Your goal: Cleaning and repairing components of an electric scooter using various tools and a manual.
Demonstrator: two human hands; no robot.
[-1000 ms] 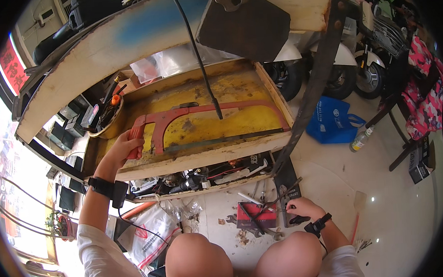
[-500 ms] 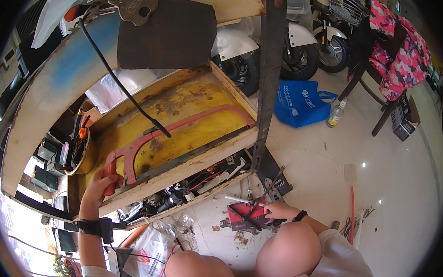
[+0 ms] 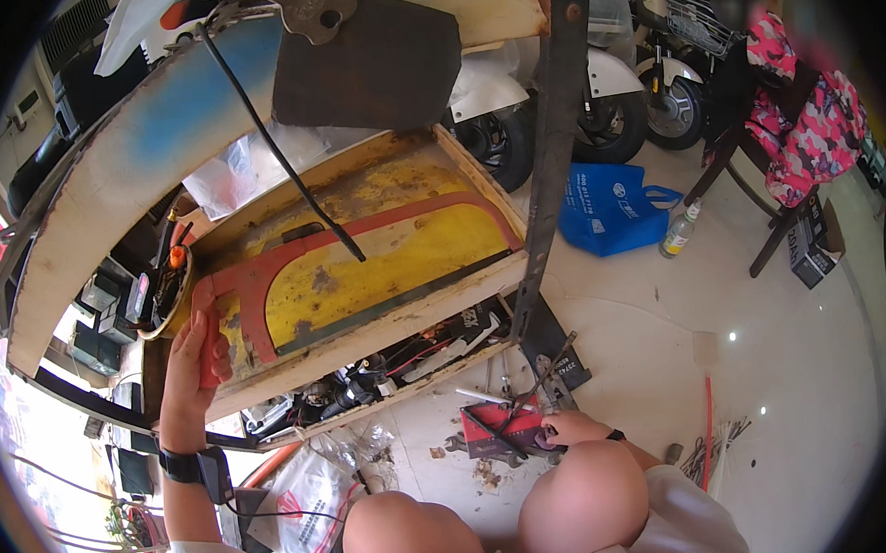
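Observation:
My left hand (image 3: 198,361) is wrapped round the handle of a red hacksaw (image 3: 370,218), which lies flat in a yellow-bottomed, stained wooden drawer (image 3: 413,184). My right hand (image 3: 568,429) is low beside my right knee, fingers curled at the red box (image 3: 487,419) and wrenches on the floor; what it holds is hidden. Below the drawer is a tray of mixed tools and parts (image 3: 358,383). A thin black rod (image 3: 287,169) hangs over the saw.
A dark steel upright (image 3: 548,171) stands at the drawer's right. Behind are scooter wheels (image 3: 605,118). A blue bag (image 3: 610,213), a bottle (image 3: 679,234) and a chair with pink camouflage cloth (image 3: 812,147) are at right. A tool bucket (image 3: 163,291) sits left.
My right hand has moved left toward the red box and tools, low by my knee. My left hand stays on the saw handle. The view has turned, shifting the surroundings.

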